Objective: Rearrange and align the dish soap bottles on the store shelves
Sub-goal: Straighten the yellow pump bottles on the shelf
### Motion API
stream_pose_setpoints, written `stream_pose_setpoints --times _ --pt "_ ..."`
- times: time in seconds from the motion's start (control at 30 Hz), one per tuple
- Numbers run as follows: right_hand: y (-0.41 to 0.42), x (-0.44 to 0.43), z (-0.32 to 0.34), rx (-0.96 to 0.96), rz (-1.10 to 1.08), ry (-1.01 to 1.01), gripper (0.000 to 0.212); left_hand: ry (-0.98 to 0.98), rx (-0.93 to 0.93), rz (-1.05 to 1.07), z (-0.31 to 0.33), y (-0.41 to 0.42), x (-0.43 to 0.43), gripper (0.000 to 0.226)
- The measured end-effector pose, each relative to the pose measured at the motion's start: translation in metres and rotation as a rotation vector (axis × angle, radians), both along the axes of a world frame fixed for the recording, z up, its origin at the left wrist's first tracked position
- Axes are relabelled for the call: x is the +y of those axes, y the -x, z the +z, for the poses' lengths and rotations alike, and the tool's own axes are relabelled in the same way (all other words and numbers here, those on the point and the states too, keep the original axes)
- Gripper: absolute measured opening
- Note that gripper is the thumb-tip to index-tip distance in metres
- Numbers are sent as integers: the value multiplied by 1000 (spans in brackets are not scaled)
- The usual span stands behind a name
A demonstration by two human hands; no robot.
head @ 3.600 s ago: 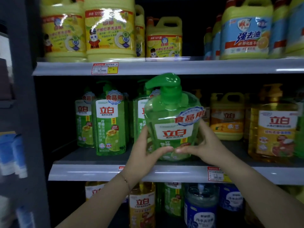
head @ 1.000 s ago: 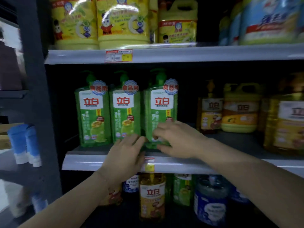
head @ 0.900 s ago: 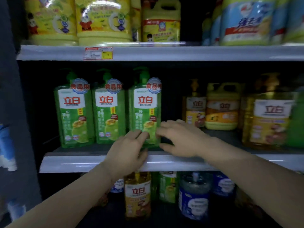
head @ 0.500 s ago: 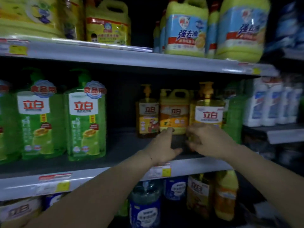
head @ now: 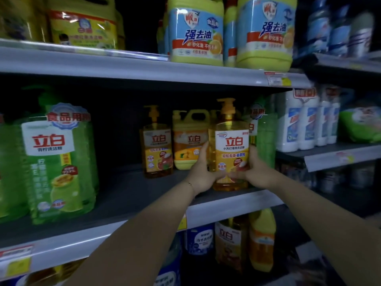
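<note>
The grey metal middle shelf [head: 127, 195] carries the dish soap. At its left stands a big green translucent pump bottle [head: 59, 162], label forward, with a bare stretch of shelf to its right. The tall amber pump bottle with a white-and-orange label [head: 231, 149] is upright at the shelf's front edge, ahead of a yellow handled jug [head: 190, 145] and a smaller amber pump bottle [head: 157, 145] farther back. The left hand [head: 203, 172] and right hand [head: 255, 170] clasp its lower sides, thumbs across the front. This looks like squaring that bottle. Next it probably needs sliding into line, label outward, before being released.
</note>
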State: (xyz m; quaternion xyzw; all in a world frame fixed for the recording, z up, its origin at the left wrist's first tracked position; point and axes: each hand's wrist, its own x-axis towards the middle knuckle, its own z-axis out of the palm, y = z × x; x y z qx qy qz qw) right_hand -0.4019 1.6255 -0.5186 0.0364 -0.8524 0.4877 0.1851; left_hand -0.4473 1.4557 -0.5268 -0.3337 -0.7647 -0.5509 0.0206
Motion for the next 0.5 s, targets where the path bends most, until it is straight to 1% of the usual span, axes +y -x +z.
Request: stream_pose_setpoints --times 0.1,0.23,0.3,0.4,0.5 --pt "-2 -5 -3 40 22 60 100 -101 6 0 3 -2 -5 91" --pt "-11 -21 -10 225 57 92 106 -195 34 -9 -3 -8 -30 91" --pt "-13 -34 -16 316 90 65 109 -204 70 -7 -6 -17 -45 89" --pt "-20 -60 -19 430 125 47 106 -188 173 1 -2 -34 -72 85" --pt "-32 -93 -14 483 169 61 105 -191 237 24 7 -52 -109 85"
